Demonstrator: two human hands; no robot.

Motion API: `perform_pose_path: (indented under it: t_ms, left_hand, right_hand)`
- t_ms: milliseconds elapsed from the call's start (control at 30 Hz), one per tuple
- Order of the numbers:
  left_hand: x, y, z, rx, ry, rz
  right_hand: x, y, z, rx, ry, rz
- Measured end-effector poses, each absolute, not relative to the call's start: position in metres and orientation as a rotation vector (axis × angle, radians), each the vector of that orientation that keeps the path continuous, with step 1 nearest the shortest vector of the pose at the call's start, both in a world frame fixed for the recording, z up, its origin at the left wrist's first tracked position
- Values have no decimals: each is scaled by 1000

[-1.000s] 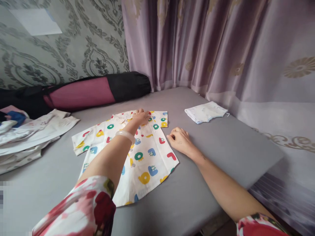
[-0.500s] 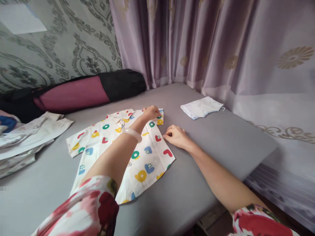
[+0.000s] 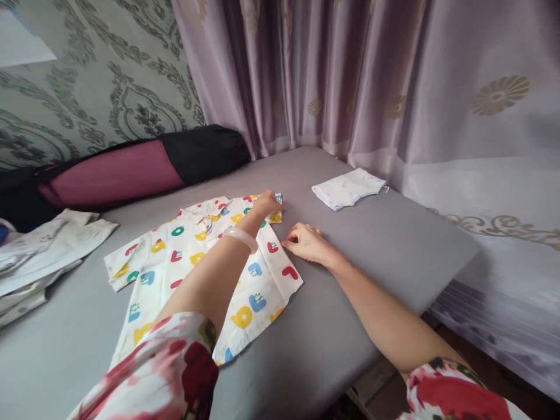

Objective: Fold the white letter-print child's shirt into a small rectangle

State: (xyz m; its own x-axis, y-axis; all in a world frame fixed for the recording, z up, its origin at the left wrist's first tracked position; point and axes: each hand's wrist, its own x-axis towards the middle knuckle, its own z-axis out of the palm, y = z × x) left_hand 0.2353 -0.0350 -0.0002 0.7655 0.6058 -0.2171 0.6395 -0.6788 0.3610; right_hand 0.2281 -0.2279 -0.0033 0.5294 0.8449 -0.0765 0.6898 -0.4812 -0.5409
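Observation:
A small white short-sleeved shirt (image 3: 192, 251) printed with red, yellow, green and blue shapes lies spread flat, collar away from me. My left hand (image 3: 268, 203) reaches across it, a bangle on the wrist, and its curled fingers grip the cloth at the far right sleeve. Part of that sleeve is covered by the hand. Beside the right side seam, below the sleeve, my right hand (image 3: 305, 242) is closed in a pinch on the shirt's edge. My left forearm hides some of the shirt's middle.
The shirt lies on a grey-covered bed (image 3: 350, 274). A folded white garment (image 3: 349, 188) rests toward the far right edge. Several pale clothes (image 3: 48, 251) are piled at left. Behind them lies a long black and maroon bag (image 3: 118, 172) along the wall. A purple curtain (image 3: 341, 70) hangs behind.
The view has turned slightly right, so everything sits further left in the picture. Both hands stay at the shirt's right side, with a left finger now stretched more to the right.

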Motion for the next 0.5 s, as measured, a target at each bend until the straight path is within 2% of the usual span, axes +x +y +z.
perform_pose_path:
  t_ms: [500]
  left_hand:
    - [227,-21,-5,2204,1065,175]
  right_hand:
    - [231,-227,-3,-2311,-1243,449]
